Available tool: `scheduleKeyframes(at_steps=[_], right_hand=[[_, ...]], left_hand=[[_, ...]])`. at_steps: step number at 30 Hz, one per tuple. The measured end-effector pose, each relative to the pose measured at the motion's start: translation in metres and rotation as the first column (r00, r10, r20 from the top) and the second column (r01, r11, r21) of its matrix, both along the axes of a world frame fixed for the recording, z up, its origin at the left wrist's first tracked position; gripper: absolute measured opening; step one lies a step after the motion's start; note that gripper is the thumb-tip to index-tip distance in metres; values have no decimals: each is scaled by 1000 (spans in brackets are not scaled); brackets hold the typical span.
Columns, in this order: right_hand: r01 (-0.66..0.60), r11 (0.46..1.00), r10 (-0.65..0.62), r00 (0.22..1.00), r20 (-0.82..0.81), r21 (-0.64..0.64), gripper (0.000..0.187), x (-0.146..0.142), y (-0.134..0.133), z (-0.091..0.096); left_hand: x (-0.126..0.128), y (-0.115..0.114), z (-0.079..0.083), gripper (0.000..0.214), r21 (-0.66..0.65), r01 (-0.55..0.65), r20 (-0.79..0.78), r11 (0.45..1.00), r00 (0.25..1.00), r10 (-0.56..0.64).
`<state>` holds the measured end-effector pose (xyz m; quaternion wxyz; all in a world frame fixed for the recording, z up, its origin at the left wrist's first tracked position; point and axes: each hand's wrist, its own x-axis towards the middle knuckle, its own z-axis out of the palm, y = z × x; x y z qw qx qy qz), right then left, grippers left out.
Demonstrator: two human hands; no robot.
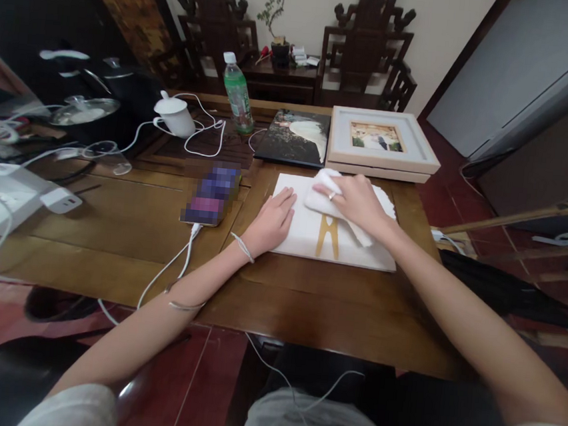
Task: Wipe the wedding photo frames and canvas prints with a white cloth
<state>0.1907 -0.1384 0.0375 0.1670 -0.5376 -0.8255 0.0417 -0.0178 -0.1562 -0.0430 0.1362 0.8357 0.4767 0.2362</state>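
Observation:
A white rectangular board (pixel 301 238) with a gold figure (pixel 329 239) on it lies flat near the table's front. My left hand (pixel 274 220) rests flat on its left edge, fingers stretched out. Above the gold figure, my right hand (pixel 353 196) grips a bunched white cloth (pixel 318 199) against the board. Part of the cloth trails out under my right wrist. My right hand and the cloth cover the upper part of the board and some of the figure.
Behind the board lie a dark picture panel (pixel 291 140) and a framed photo (pixel 339 134). Left of it are a phone (pixel 210 196) on a charging cable, a green-labelled bottle (pixel 238 98), a lidded white cup (pixel 176 121) and a power strip (pixel 1 196) with loose cables.

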Motion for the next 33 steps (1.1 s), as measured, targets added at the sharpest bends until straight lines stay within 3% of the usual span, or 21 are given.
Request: scheduleKeyframes(at_steps=[3,5,13,16,20,24,28,30,33], right_hand=[[8,999,-7,1000,-19,46,48,-4,19,-2],[2,999,-1,1000,-22,48,47,-7,13,-4],[-167,977,176,983,59,-136,39,-10,-95,2],[-235,952,243,970,16,-198,42,-8,-115,10],[-220,959,220,975,-24,-176,45,-4,-93,8],[-81,996,81,997,-9,-48,45,-3,-38,-2],[36,998,-37,999,28,44,45,-7,7,-4],[62,997,-66,996,60,55,46,-11,13,-4],[30,999,-34,995,98,42,47,-17,-4,-4]], left_hand=[[0,0,0,46,-8,-3,2,1000,1000,3],[0,0,0,46,-9,-2,4,1000,1000,2],[0,1,-2,45,10,-2,10,1000,1000,1],[0,1,-3,46,17,2,5,1000,1000,-2],[0,1,-3,46,10,4,1,1000,1000,-4],[0,1,-2,45,8,4,11,1000,1000,-4],[-2,2,-3,45,13,10,21,1000,1000,-10],[-2,2,-3,45,17,10,24,1000,1000,-11],[-3,3,-3,45,16,16,28,1000,999,-16]])
